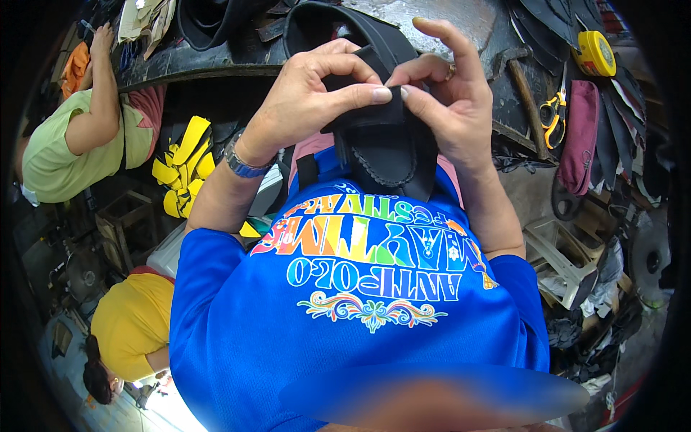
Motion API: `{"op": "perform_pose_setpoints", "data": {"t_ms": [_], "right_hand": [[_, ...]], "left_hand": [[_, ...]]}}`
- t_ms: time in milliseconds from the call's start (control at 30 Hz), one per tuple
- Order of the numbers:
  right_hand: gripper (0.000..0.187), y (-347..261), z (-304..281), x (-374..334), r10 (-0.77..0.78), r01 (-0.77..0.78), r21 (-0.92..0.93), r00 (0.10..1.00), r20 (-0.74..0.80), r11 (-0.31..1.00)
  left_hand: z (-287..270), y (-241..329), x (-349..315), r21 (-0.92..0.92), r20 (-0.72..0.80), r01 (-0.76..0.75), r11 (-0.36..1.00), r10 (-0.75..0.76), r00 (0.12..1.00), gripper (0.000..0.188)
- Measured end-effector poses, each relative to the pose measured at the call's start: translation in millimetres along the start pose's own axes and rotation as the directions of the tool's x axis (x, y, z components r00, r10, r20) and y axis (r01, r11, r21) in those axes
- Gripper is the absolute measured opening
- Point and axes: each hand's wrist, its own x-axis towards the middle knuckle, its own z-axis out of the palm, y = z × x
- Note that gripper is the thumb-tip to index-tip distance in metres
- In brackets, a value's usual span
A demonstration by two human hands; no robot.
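Observation:
Close in front of my chest is a black leather-like piece (pixel 381 155), with a wide curved band (pixel 385 36) at its far end and a rough, stitched-looking edge on its near part. Its exact kind I cannot make out. My left hand (pixel 317 93) is closed on it, thumb and forefinger pinching a folded edge. Right beside those fingertips, my right hand (pixel 453 93) pinches the same edge between thumb and forefinger, its other fingers partly raised. The two thumbs nearly meet.
On the dark bench (pixel 209 63) at right lie a hammer (pixel 527 101), yellow-orange scissors (pixel 554 119), a yellow tape measure (pixel 596 54) and a maroon pouch (pixel 578 137). Yellow scraps (pixel 183 165) hang at left. One person in green (pixel 79 147) and another in yellow (pixel 133 324) are nearby.

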Motion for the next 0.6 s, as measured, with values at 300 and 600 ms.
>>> {"op": "perform_pose_setpoints", "data": {"t_ms": [300,600], "right_hand": [[0.094,-29,20,-22,0.021,-0.024,-0.235,1.0,-0.014,0.972],[0.075,0,-22,-4,0.524,-0.431,0.466,0.848,-0.084,0.773]], "left_hand": [[10,-5,-6,0.002,-0.19,-0.004,1.0,0.004,0.982,0.019],[7,-4,-11,-0.088,-0.164,-0.012,0.996,-0.002,0.986,0.01]]}}
